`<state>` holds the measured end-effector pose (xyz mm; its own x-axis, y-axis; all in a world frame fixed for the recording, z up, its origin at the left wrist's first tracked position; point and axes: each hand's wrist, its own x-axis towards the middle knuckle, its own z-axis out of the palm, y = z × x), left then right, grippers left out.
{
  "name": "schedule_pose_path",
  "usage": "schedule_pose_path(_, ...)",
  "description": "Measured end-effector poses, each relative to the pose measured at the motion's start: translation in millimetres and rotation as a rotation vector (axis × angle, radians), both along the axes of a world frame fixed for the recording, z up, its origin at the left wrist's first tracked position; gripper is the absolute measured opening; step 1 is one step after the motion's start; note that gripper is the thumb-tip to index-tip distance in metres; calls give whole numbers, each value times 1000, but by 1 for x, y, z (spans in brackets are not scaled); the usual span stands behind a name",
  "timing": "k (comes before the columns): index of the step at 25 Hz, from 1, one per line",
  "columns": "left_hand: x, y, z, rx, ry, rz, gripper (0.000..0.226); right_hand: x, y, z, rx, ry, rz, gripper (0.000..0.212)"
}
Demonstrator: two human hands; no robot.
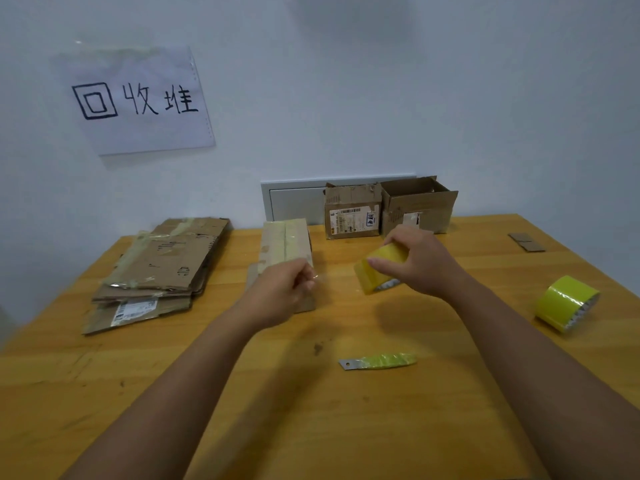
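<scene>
The right hand (420, 263) grips the tape roll (379, 268), its hole facing the camera. The left hand (280, 289) pinches the free end (317, 277), stretched sideways.

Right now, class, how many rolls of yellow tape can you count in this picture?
2. The held roll is in the right hand, mid-table; the loose roll lies on the table near its right edge. More might hide inside the open box.

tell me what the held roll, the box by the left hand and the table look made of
Roll: glossy yellow plastic film, by its sheen. Box: matte brown cardboard, with a shiny taped seam. Table: probably wood or veneer, from the grain lines; smooth, satin.
</scene>
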<state>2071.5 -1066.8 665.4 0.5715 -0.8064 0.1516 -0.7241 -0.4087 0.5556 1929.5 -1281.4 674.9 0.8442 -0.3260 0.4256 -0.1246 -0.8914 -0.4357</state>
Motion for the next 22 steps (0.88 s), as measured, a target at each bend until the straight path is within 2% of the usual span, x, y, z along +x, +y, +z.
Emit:
schedule_pose_path(4, 11, 24, 16, -83, 180, -10, 15, 0, 14, 8, 30, -62, 2, 29)
schedule_pose_path(9, 17, 38, 15, -262, 378, 81, 5, 5, 29, 18, 43, -102, -3, 33)
schedule_pose_path(14, 24, 38, 13, -497, 717, 200, 10, 17, 38, 22, 39, -140, -29, 31)
schedule_pose_path(20, 43, 32, 9, -586, 856, 270, 6, 39, 33, 23, 24, -55, -2, 37)
schedule_pose_path(22, 52, 30, 8, -580, 832, 295, 6, 45, 32, 26, 23, 1, -6, 39)
